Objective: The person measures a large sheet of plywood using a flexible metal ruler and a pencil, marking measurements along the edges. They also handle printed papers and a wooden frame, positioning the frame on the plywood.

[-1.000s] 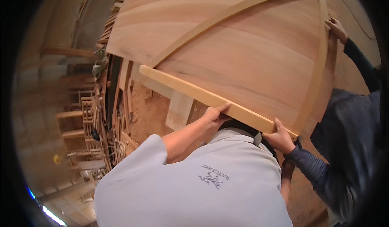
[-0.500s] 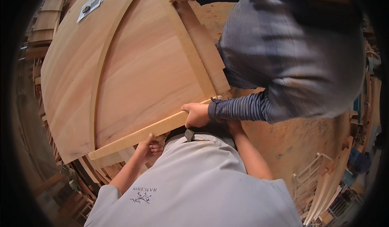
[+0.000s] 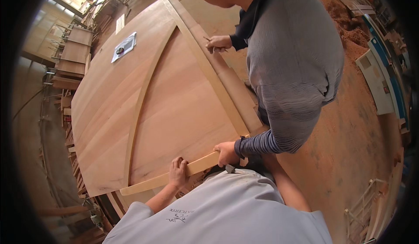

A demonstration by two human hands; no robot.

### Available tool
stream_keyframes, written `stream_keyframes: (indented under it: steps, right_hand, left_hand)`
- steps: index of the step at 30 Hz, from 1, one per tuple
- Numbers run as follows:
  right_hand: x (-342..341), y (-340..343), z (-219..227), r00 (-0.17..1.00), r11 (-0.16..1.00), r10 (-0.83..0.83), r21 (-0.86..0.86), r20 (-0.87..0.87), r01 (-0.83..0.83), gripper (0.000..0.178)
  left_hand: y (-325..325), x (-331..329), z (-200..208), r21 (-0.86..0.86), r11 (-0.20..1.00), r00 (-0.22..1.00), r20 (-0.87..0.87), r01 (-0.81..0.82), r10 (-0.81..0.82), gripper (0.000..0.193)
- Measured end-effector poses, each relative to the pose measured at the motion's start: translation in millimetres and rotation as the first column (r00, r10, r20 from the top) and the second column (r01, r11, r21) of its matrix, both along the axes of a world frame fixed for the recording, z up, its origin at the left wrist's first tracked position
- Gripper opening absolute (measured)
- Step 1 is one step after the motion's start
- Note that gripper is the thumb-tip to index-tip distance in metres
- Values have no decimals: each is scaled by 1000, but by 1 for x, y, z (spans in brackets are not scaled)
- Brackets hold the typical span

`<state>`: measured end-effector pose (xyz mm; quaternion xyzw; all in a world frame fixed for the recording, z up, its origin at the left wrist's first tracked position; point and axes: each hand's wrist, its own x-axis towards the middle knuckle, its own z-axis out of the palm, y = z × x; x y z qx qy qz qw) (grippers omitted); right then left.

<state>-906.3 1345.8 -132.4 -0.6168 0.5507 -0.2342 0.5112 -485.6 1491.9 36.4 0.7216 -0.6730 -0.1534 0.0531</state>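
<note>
A light wooden strip [image 3: 161, 182] lies along the near edge of a large plywood sheet [image 3: 183, 113]. My left hand [image 3: 178, 172] is closed over this strip, its fingers bent across the top edge. My right forearm [image 3: 290, 189] reaches up at the right, but the hand at its end is hidden behind a co-worker's wrist and sleeve. The co-worker's nearer hand [image 3: 227, 153] grips the same strip to the right of my left hand. In the co-worker's other hand [image 3: 219, 44] is a thin pencil-like stick, near the sheet's right side.
A curved strip [image 3: 142, 102] and a straight strip [image 3: 214, 80] cross the sheet. On it, farther off, a dark round object [image 3: 120, 51] rests on a white paper [image 3: 129, 44]. Wood pieces are stacked at the left [image 3: 75, 47]. The co-worker [image 3: 292, 61] stands at the right.
My left hand has gone from open beside the near strip to bent over it. The co-worker's far hand has come off the straight strip and nearer. The view has shifted.
</note>
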Motion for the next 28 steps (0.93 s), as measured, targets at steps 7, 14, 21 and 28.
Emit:
stream_keyframes:
  steps: [7, 14, 21, 28]
  right_hand:
    - [-5, -8, 59, 972, 970, -100, 238, 215, 47, 60]
    - [-16, 2, 16, 982, 1000, 13, -18, 190, -10, 53]
    - [-24, 8, 7, 769, 807, -494, 543, 406, 232, 49]
    - [-66, 27, 41, 759, 632, -635, 661, 143, 404, 29]
  left_hand:
    - [3, -4, -9, -46, 999, 999, 31, -11, 12, 62]
    - [8, -5, -15, -44, 998, 999, 22, -42, 43, 63]
    - [10, -3, -15, -38, 998, 999, 23, -42, 43, 61]
    - [11, -5, -12, -33, 999, 999, 36, -38, 40, 59]
